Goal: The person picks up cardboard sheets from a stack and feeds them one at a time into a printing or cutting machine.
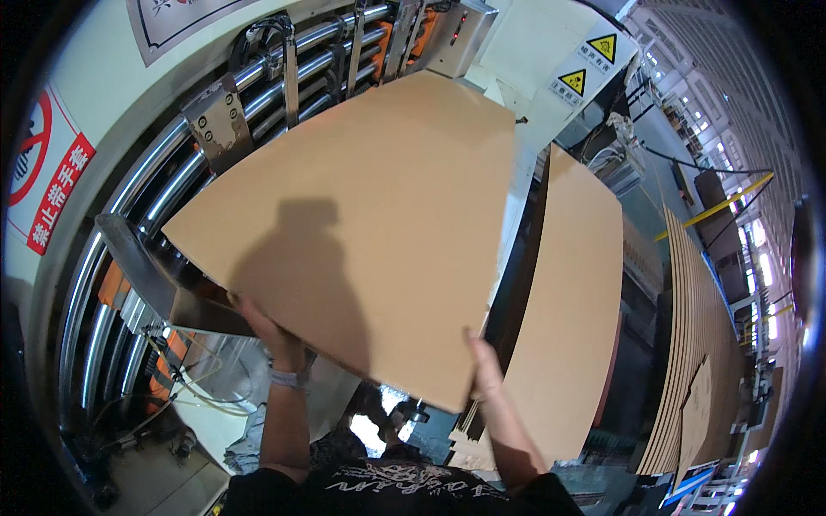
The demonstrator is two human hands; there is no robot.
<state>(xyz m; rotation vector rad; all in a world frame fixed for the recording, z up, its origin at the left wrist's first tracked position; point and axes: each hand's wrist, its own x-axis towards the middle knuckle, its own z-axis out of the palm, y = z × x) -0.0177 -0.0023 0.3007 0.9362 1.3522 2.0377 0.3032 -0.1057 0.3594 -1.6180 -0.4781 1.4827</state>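
A large brown cardboard sheet [404, 198] lies in front of me, tilted a little, its far end against the machine. My left hand [274, 337] holds its near left edge; the fingers go underneath and are partly hidden. At the near right corner, my right hand [487, 368] grips the side edge with the thumb up and the other fingers mostly out of sight. A dark shadow falls across the sheet's left half. Close to my left hand is a metal guide plate [138, 267] of the machine.
Chrome rollers [159, 168] curve along the machine at the left, with metal brackets [217, 125] over them. Right of the sheet lies a stack of cardboard [572, 301]; farther right stands a taller stack [675, 344]. Thin hoses [194, 387] hang at the lower left.
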